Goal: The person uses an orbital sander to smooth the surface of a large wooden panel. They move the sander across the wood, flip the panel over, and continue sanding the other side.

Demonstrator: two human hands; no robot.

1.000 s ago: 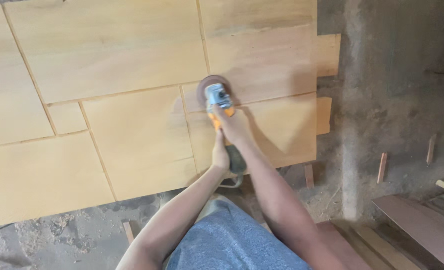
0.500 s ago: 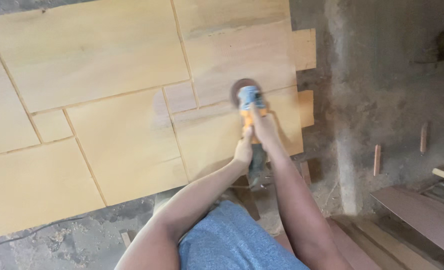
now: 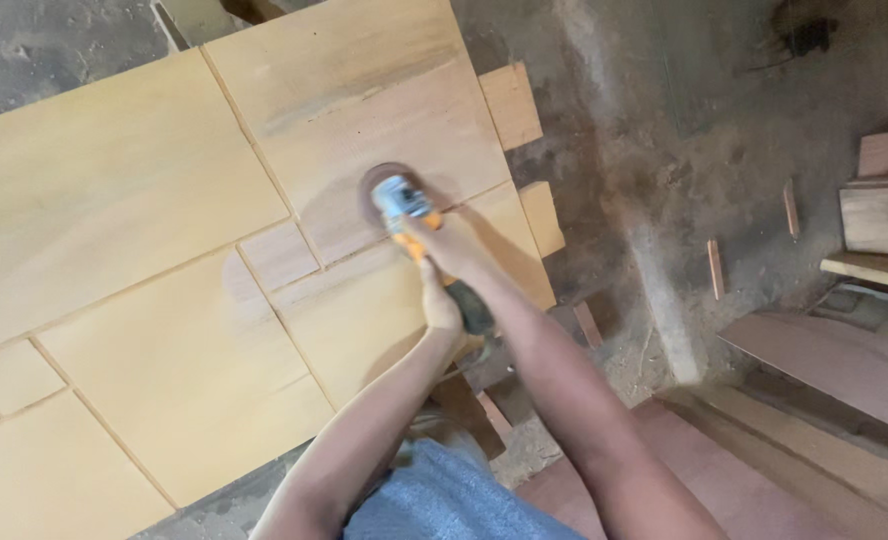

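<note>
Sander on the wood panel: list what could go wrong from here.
1. The sander runs near grooves in the wood panel; its disc may catch an edge and gouge it.
2. The right hand grips close to the spinning disc, the left hand just behind, so a kick could bring fingers onto it.
3. Loose wood scraps on the floor could trip the person.

Both arms outstretched; right hand point(image 3: 451, 243) ahead, left hand point(image 3: 441, 305) behind, both clenched.

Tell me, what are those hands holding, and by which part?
A power sander: the right hand grips its body behind the head, the left hand its rear handle.
</note>
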